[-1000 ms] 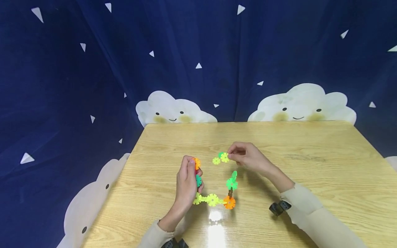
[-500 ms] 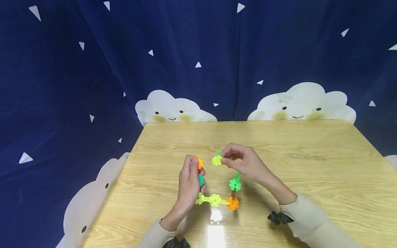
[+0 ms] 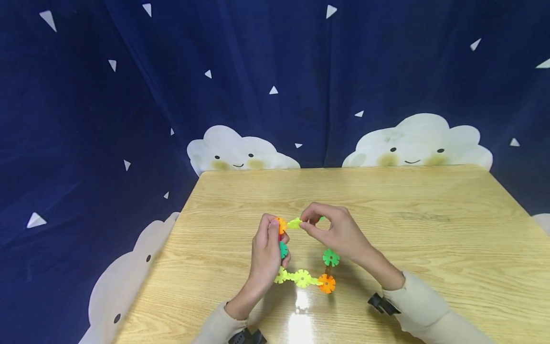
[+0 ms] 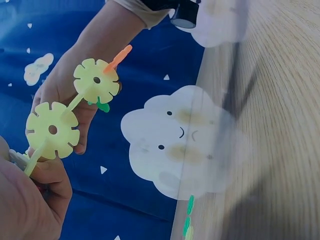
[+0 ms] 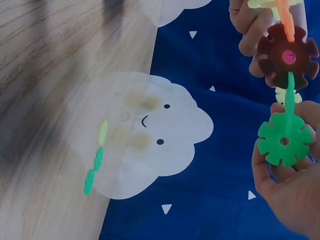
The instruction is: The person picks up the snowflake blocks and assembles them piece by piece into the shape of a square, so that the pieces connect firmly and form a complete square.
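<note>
My left hand (image 3: 265, 251) grips one side of a chain of slotted plastic snowflake discs. An orange disc (image 3: 281, 225) sticks up by its thumb, with a teal disc (image 3: 283, 249) below. The chain runs right through yellow-green discs (image 3: 302, 278) to another orange disc (image 3: 326, 284), then up past a brown disc (image 5: 280, 52) to a green disc (image 3: 331, 257). My right hand (image 3: 335, 231) pinches a yellow-green disc (image 3: 294, 223), turned nearly edge-on, its rim right beside the upper orange disc. My right fingers cover part of it.
Loose discs lie flat on the wooden table: a yellow-green disc (image 5: 103, 132) and green discs (image 5: 98, 159) in a row beyond the hands. In the head view my right hand mostly hides them. A dark blue curtain (image 3: 258, 57) with clouds hangs behind the table (image 3: 429, 229).
My right hand has moved left with the yellow-green disc toward the upper orange disc, turning it from face-on to nearly edge-on. My left hand and the chain have shifted slightly right.
</note>
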### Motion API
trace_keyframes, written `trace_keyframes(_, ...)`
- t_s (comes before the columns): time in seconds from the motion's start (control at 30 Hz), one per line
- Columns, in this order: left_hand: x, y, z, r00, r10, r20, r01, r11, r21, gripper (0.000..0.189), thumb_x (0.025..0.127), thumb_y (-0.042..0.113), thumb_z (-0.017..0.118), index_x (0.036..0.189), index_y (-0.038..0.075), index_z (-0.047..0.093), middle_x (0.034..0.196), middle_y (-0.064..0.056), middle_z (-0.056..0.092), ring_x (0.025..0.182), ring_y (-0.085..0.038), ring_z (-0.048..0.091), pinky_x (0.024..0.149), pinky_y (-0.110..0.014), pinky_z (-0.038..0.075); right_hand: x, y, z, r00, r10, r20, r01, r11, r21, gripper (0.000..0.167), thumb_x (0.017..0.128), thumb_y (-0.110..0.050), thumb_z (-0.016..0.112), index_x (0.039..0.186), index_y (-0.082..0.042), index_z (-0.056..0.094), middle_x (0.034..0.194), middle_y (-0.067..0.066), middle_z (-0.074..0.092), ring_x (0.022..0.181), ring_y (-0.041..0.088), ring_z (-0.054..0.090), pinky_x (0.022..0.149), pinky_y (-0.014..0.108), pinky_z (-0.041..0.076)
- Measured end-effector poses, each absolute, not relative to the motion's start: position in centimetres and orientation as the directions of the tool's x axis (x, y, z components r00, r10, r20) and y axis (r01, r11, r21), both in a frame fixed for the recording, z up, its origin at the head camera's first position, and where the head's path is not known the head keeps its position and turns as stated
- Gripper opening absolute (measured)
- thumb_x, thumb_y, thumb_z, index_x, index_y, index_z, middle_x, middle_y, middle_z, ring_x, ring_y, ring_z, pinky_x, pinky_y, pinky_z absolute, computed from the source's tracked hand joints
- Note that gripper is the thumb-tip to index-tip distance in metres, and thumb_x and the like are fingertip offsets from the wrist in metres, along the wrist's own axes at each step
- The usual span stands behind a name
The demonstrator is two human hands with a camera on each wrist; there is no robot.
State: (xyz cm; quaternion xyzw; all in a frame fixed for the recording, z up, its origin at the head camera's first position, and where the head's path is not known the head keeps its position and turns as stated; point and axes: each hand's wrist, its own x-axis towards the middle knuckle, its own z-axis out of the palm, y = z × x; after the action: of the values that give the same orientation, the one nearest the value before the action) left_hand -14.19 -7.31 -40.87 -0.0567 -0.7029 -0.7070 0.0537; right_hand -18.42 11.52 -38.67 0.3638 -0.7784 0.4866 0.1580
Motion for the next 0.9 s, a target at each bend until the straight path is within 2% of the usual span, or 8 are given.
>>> trace_keyframes(0.13,-14.2,-7.3,-40.9,-0.987,0.007,0.160,0.160,-0.007,0.987,0.031,0.115,0.031,0.033,0.101,0.005,0.043,0.071,-0.005,0.044,0.041,-0.011,0.038,0.037,-0.020,0.037,-18.6,11.5,-38.8,-0.645,-0.410,0.645,-0.760,0.258,-0.596,0.005,0.096,-0.011,0.076,0.093,-0.012,0.072,0.084,-0.010,0.069,0.075,0.008,0.062,0.071,0.024,0.053)
trace_keyframes(0.33,-14.3,-7.3,-40.8,-0.987,0.016,0.160,0.159,-0.008,0.987,0.030,0.115,0.030,0.032,0.101,0.006,0.044,0.072,-0.004,0.044,0.041,-0.011,0.039,0.037,-0.020,0.037,-18.5,11.0,-38.9,-0.556,-0.414,0.721,-0.830,0.238,-0.504,0.015,0.089,0.002,0.078,0.092,-0.010,0.069,0.085,-0.006,0.068,0.074,0.010,0.058,0.068,0.020,0.050)
trace_keyframes(0.6,-14.3,-7.3,-40.9,-0.986,0.019,0.164,0.164,0.003,0.987,0.030,0.115,0.028,0.032,0.099,0.005,0.043,0.071,-0.004,0.044,0.040,-0.011,0.040,0.036,-0.020,0.038,-18.2,10.5,-39.2,-0.520,-0.395,0.758,-0.854,0.244,-0.459,0.031,0.079,0.016,0.079,0.090,-0.011,0.069,0.084,-0.004,0.067,0.073,0.011,0.058,0.068,0.015,0.049)
trace_keyframes(0.9,-14.2,-7.3,-40.8,-0.983,0.020,0.183,0.184,0.022,0.983,0.034,0.116,0.031,0.029,0.097,0.006,0.042,0.070,-0.003,0.044,0.038,-0.010,0.040,0.035,-0.020,0.037,-18.0,10.0,-39.1,-0.430,-0.411,0.804,-0.901,0.253,-0.352,0.029,0.076,0.018,0.078,0.085,-0.009,0.069,0.078,-0.002,0.066,0.070,0.011,0.057,0.065,0.013,0.047)
